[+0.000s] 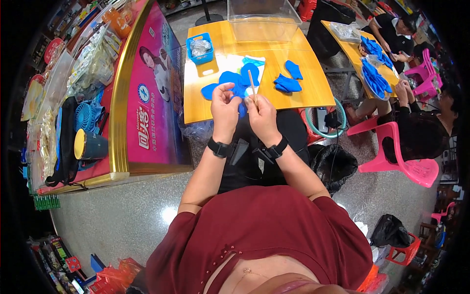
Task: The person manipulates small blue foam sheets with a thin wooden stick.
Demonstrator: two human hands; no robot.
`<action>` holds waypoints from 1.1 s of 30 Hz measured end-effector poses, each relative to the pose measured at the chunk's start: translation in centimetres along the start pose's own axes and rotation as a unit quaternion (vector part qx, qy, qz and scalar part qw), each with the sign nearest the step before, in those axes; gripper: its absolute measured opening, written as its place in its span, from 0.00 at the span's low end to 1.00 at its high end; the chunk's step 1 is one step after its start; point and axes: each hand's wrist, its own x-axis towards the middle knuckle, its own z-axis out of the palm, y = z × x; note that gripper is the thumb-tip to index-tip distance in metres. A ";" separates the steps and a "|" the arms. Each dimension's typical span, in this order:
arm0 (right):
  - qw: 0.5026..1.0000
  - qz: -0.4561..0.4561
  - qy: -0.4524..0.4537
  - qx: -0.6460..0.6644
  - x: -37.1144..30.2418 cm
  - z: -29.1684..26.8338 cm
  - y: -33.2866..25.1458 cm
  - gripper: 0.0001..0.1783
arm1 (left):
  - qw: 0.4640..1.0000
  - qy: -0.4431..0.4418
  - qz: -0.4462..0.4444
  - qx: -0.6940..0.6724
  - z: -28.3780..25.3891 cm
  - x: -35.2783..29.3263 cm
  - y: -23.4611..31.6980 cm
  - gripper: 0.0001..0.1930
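In my right hand (262, 113) is a thin, light wooden stick (252, 82), pinched between the fingers and pointing up and away from me. My left hand (225, 105) is beside it, fingers curled and thumb bent in against a blue cloth piece (242, 109) between the hands; exactly how the fingertips grip it is partly hidden. Just beyond the hands, more blue cloth pieces (231, 77) lie overlapping on the yellow wooden table (274, 61). Separate folded blue pieces (287, 84) rest to the right.
A blue basket (199, 60) with clear plastic inside stands at the table's back left, beside a clear bin (264, 32). A pink display counter (147, 93) rises on the left. At right, people sit by another table (338, 30) with blue cloth, near a pink chair (391, 147).
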 end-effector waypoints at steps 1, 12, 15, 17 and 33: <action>1.000 -0.007 0.001 0.011 -0.1 0.1 -0.2 0.08 | 0.996 0.024 0.050 0.071 -0.1 0.2 -0.3 0.22; 0.999 0.042 -0.013 0.009 1.1 -1.2 3.5 0.10 | 0.992 -0.039 -0.065 -0.097 0.5 0.1 -0.1 0.18; 0.997 0.059 -0.038 0.029 1.3 -1.6 3.3 0.10 | 0.950 -0.085 -0.181 -0.241 0.4 0.1 -0.2 0.14; 0.994 0.060 -0.070 0.063 1.9 -1.5 3.8 0.11 | 0.945 -0.087 -0.187 -0.255 0.3 0.3 1.0 0.14; 0.972 0.153 -0.166 0.065 14.6 -3.0 7.6 0.19 | 0.982 0.013 -0.119 -0.145 -4.2 1.1 -0.1 0.13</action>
